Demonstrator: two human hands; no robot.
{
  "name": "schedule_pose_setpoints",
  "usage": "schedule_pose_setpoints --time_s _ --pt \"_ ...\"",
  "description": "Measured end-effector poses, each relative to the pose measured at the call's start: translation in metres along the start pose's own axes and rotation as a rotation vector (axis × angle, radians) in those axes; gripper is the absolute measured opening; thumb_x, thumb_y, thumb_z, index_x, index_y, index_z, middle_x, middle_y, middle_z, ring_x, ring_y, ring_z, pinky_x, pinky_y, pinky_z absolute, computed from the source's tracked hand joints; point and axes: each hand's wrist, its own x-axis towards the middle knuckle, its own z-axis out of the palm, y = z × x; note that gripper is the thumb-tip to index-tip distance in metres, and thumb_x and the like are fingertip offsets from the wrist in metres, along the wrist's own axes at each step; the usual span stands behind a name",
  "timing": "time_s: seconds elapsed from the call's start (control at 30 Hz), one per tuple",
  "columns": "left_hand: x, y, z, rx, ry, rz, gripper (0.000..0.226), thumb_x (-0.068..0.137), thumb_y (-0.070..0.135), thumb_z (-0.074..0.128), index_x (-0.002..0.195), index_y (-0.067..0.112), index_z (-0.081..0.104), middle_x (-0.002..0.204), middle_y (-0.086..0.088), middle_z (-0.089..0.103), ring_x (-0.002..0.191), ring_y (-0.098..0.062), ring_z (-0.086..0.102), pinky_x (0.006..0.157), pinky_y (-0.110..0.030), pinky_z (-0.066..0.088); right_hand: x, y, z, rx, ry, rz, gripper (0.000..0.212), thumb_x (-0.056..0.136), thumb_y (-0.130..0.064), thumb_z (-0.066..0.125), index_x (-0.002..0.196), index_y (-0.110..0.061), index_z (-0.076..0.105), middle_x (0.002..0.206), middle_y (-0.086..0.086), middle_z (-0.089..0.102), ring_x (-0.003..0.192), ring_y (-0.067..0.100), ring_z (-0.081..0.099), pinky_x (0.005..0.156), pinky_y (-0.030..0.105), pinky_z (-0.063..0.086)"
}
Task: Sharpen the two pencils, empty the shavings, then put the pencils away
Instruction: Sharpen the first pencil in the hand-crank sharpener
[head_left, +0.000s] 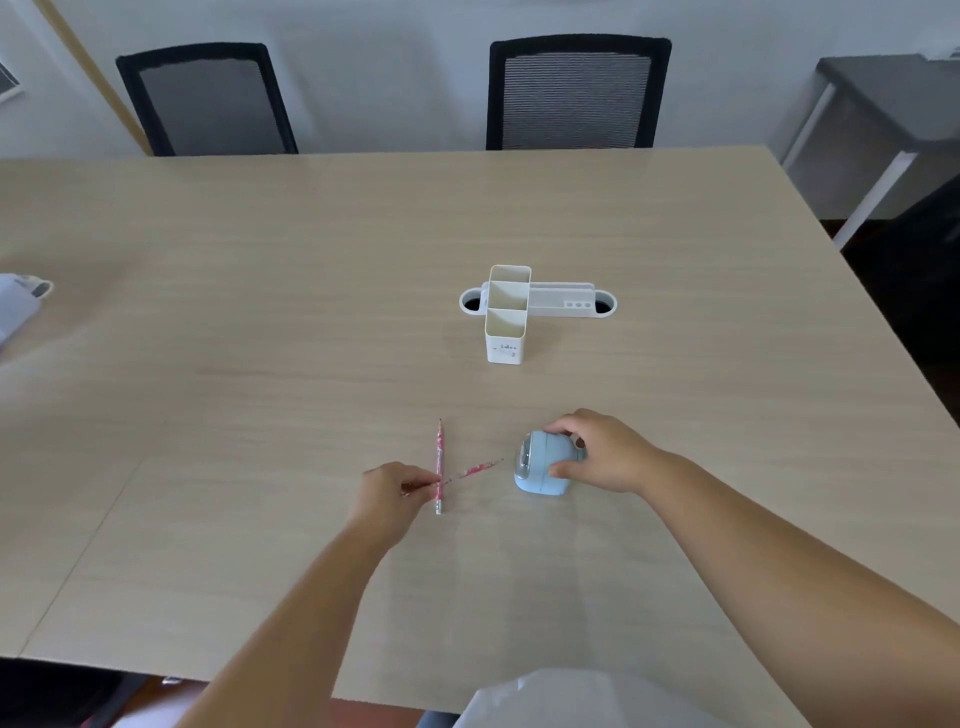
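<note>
Nearest, the left hand (392, 491) pinches one pink patterned pencil (470, 472) at its back end, the tip angled toward 2 o'clock across a second pencil (440, 462) lying flat on the pale wood surface (260, 322), tip at 12. Just to 3 o'clock, the right hand (602, 452) clasps a light blue sharpener (543, 463) from the side. Farther off at 12 stands a white pencil holder (507, 317); its front label is too small to read.

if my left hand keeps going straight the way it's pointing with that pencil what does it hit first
Most likely the blue sharpener: the left hand holds a pencil whose tip aims up and right at its front face, with bare table between. Height is hard to judge.
</note>
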Motion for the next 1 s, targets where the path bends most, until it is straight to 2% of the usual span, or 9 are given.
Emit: schedule_pose_setpoints --time_s 0.2,0.3,0.4,0.5,0.6,0.73,0.8,0.9,1.0 --pt "0.012 0.004 0.006 0.016 0.02 0.095 0.014 0.081 0.008 0.073 0.091 0.018 0.078 0.08 0.007 0.065 0.08 -0.014 0.061 0.067 -0.011 0.039 0.0 -0.001 -0.001 -0.01 -0.005 0.004 0.054 0.073 -0.038 0.072 0.123 -0.03 0.053 0.117 -0.003 0.054 0.103 0.016 0.054 0.094 0.034 0.047" --pt "0.02 0.006 0.004 0.05 0.017 0.142 0.016 0.081 0.005 0.072 0.091 0.016 0.077 0.083 0.0 0.065 0.08 -0.018 0.06 0.067 -0.011 0.039 -0.001 -0.003 0.0 0.0 0.004 0.013 0.054 0.073 -0.037 0.072 0.123 -0.031 0.053 0.118 -0.003 0.053 0.103 0.016 0.054 0.094 0.035 0.047" --pt "0.028 0.01 -0.002 0.05 0.007 0.161 0.016 0.081 0.004 0.072 0.091 0.015 0.077 0.083 0.001 0.064 0.08 -0.016 0.06 0.069 -0.01 0.039 -0.002 -0.003 0.002 0.008 0.01 0.019 0.056 0.074 -0.035 0.072 0.126 -0.03 0.051 0.121 -0.005 0.051 0.106 0.015 0.053 0.096 0.035 0.046" --pt "0.035 0.014 -0.007 0.056 -0.012 0.2 0.015 0.08 0.003 0.073 0.09 0.014 0.077 0.081 0.004 0.064 0.083 -0.017 0.061 0.074 -0.017 0.043 -0.002 -0.002 0.003 0.017 0.014 0.017 0.056 0.075 -0.034 0.072 0.127 -0.03 0.051 0.121 -0.005 0.051 0.107 0.015 0.053 0.097 0.036 0.046" --pt "0.037 0.019 -0.006 0.083 -0.044 0.244 0.014 0.081 0.004 0.073 0.09 0.013 0.077 0.082 -0.001 0.066 0.084 -0.02 0.062 0.079 -0.026 0.047 -0.003 -0.002 0.003 0.02 0.014 0.019 0.056 0.075 -0.033 0.073 0.127 -0.03 0.051 0.121 -0.005 0.051 0.107 0.015 0.052 0.097 0.035 0.046" --pt "0.041 0.032 0.006 0.079 -0.111 0.258 0.017 0.08 0.004 0.072 0.09 0.016 0.077 0.079 0.005 0.062 0.084 -0.02 0.062 0.081 -0.029 0.049 -0.002 -0.005 0.002 -0.01 0.006 0.01 0.057 0.076 -0.033 0.071 0.129 -0.028 0.05 0.121 -0.003 0.051 0.112 0.016 0.05 0.099 0.035 0.043" --pt "0.046 0.036 0.012 0.082 -0.106 0.265 0.017 0.08 0.002 0.072 0.09 0.014 0.077 0.081 0.002 0.061 0.084 -0.022 0.062 0.08 -0.03 0.049 0.0 -0.005 0.002 -0.048 0.011 0.019 0.057 0.077 -0.035 0.07 0.13 -0.027 0.05 0.121 -0.003 0.052 0.113 0.017 0.049 0.098 0.035 0.043" --pt "0.049 0.042 0.021 0.069 -0.098 0.294 0.016 0.079 0.0 0.072 0.089 0.012 0.077 0.082 -0.003 0.062 0.084 -0.025 0.063 0.08 -0.031 0.049 0.002 -0.007 0.003 -0.055 0.011 0.034 0.056 0.077 -0.033 0.07 0.13 -0.026 0.051 0.118 -0.001 0.052 0.111 0.019 0.051 0.097 0.035 0.044" --pt "0.047 0.043 0.034 0.09 -0.112 0.334 0.016 0.08 0.005 0.072 0.088 0.018 0.077 0.08 0.003 0.062 0.086 -0.022 0.06 0.08 -0.034 0.05 0.002 -0.01 0.004 -0.074 0.008 0.032 0.056 0.079 -0.032 0.068 0.132 -0.024 0.05 0.112 -0.002 0.05 0.105 0.018 0.051 0.091 0.032 0.045"
